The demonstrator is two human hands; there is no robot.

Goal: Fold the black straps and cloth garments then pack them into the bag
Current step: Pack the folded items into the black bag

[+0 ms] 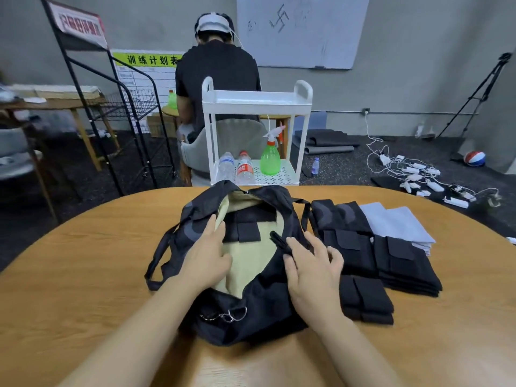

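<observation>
One folded black strap piece (245, 226) already lies inside the bag (251, 303), at 12 o'clock of its pale lining, so you are mid-packing. Your left hand (206, 255) rests flat on the left side of the opening, fingers straight and holding nothing. Your right hand (310, 263) lies on the right rim by the zipper, fingers spread and loosely extended, gripping nothing that I can make out. At 3 o'clock of the bag, touching its side, wait the folded black stacks (391, 261), with the pale folded cloth (396, 222) beyond at 2 o'clock. Next, I judge, you reach right, lift the nearest stack whole and set it in flat.
</observation>
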